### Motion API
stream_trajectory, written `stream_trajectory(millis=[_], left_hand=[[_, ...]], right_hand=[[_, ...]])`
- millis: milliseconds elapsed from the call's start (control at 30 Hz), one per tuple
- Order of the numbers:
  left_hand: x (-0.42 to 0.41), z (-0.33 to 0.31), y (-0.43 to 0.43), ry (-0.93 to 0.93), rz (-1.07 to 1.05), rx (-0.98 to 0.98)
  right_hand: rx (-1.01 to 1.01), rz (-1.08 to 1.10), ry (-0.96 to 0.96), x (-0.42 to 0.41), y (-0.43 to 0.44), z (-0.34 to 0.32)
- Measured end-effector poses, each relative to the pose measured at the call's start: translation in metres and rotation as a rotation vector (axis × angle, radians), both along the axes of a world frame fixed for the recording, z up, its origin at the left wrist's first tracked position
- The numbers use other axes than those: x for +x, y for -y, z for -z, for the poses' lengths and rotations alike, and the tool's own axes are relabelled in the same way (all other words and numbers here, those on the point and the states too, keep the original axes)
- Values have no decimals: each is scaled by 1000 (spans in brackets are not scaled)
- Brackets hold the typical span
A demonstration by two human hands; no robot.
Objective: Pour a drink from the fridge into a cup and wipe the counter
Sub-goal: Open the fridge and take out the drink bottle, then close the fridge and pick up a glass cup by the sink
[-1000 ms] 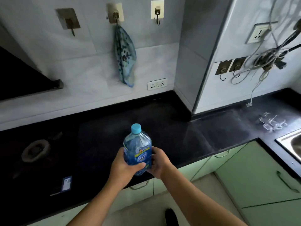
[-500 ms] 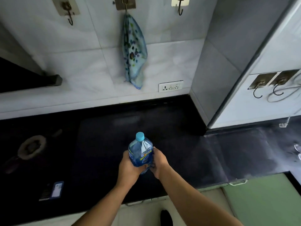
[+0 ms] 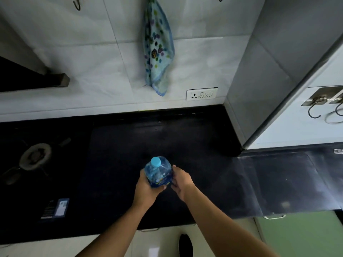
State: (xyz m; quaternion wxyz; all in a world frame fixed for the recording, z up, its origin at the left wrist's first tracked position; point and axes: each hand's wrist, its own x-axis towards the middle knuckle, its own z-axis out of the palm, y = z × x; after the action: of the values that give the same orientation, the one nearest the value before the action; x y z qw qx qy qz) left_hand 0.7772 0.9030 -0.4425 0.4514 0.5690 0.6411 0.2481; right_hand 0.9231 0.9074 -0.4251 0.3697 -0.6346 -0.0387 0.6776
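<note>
A clear blue plastic bottle [image 3: 158, 171] with a light-blue cap stands upright over the black counter [image 3: 194, 164], seen from above. My left hand [image 3: 146, 190] wraps its lower left side. My right hand [image 3: 181, 179] rests against its right side, fingers curled on the label. Whether the bottle's base touches the counter is hidden. A blue patterned cloth [image 3: 157, 52] hangs from a hook on the white tiled wall behind. No cup is in view.
A gas stove burner [image 3: 35, 156] sits on the counter at left, with a small card [image 3: 60, 207] in front of it. A wall socket [image 3: 201, 94] is behind the bottle. A grey column [image 3: 259, 80] juts out at right. Green cabinet doors [image 3: 300, 236] lie below.
The camera has tilted down and moved closer to the counter. The bottle has gone forward and lower over the counter, both hands staying on it.
</note>
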Motion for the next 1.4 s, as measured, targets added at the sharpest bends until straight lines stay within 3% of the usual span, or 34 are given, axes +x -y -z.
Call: stream_trajectory(millis=[133, 233, 333, 467, 567, 633, 833, 1167, 1400], left_hand=[[-11, -8, -1, -102, 61, -45], [-32, -25, 2, -253, 102, -82], [-66, -54, 9, -430, 131, -42], [-116, -109, 24, -705, 88, 19], [-156, -143, 45, -882, -1, 29], [-184, -160, 67, -945, -78, -12], [-274, -181, 149, -1064, -288, -179], [-449, -196, 297, -1111, -497, -366], [-556, -210, 365, -1067, -675, -409]], right_hand=[[24, -99, 249, 6, 2, -13], [264, -138, 524, 8, 11, -49], [631, -291, 796, 1, 13, -90], [965, -747, 1188, -29, -1, -140], [995, -1222, 1385, -73, -4, -171], [1028, -1414, 1463, -112, 2, -184], [1146, -1717, 1480, -242, 43, -187], [1454, -1879, 1496, -473, 159, -193], [1632, -1985, 1377, -608, 211, -202]])
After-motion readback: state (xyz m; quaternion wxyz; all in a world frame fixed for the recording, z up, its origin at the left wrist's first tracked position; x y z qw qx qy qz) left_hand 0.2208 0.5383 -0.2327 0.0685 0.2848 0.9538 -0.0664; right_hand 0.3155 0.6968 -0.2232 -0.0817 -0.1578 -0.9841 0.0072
